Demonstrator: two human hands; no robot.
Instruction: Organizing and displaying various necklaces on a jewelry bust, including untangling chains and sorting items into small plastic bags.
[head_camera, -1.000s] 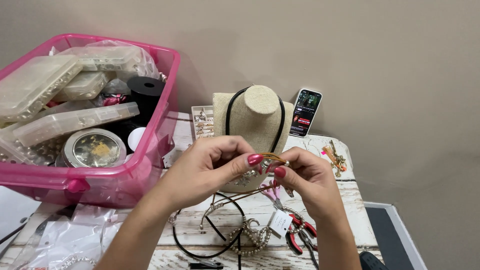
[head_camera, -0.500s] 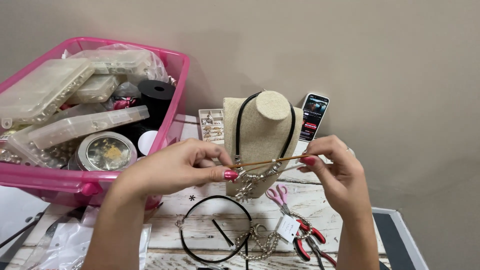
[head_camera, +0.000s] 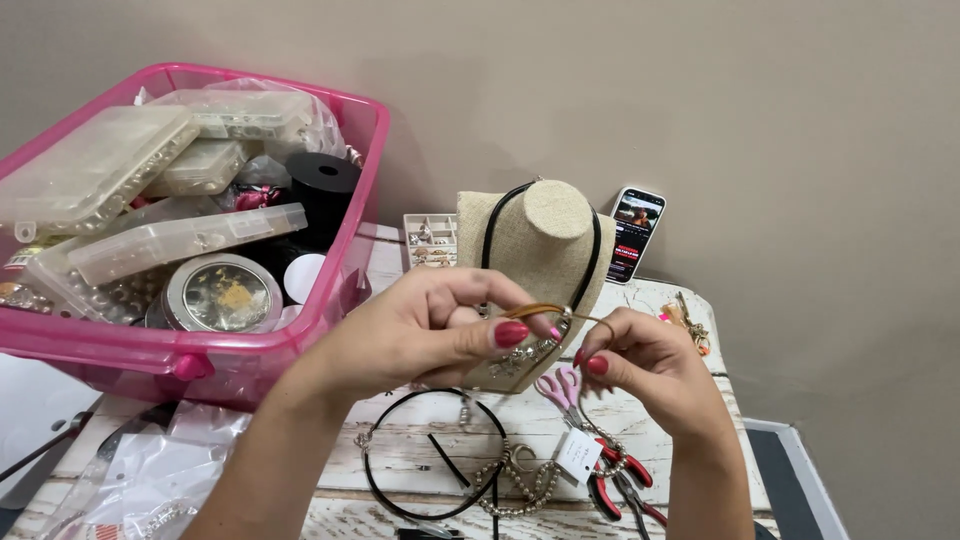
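Note:
My left hand (head_camera: 430, 325) pinches one end of a thin tan cord (head_camera: 540, 309) between thumb and fingers. My right hand (head_camera: 650, 365) pinches its other end close by, where a small metal piece sits on the cord. Both hands hover just in front of a beige neck-shaped display bust (head_camera: 545, 225) that wears a black cord necklace (head_camera: 590, 265) with a silver chain pendant, partly hidden by my fingers. On the table below lie a black cord loop (head_camera: 400, 480) and a beaded chain (head_camera: 525, 480) with a white tag.
A pink plastic bin (head_camera: 240, 350) full of clear bead boxes, a round tin and a black spool stands at left. Small pink scissors (head_camera: 560, 385) and red-handled pliers (head_camera: 620, 485) lie below my right hand. A phone (head_camera: 635, 232) leans on the wall. Plastic bags lie at lower left.
My hands spread apart with the cord stretched between them, then came back close together. The view shifted so the bust and bin sit slightly differently in frame.

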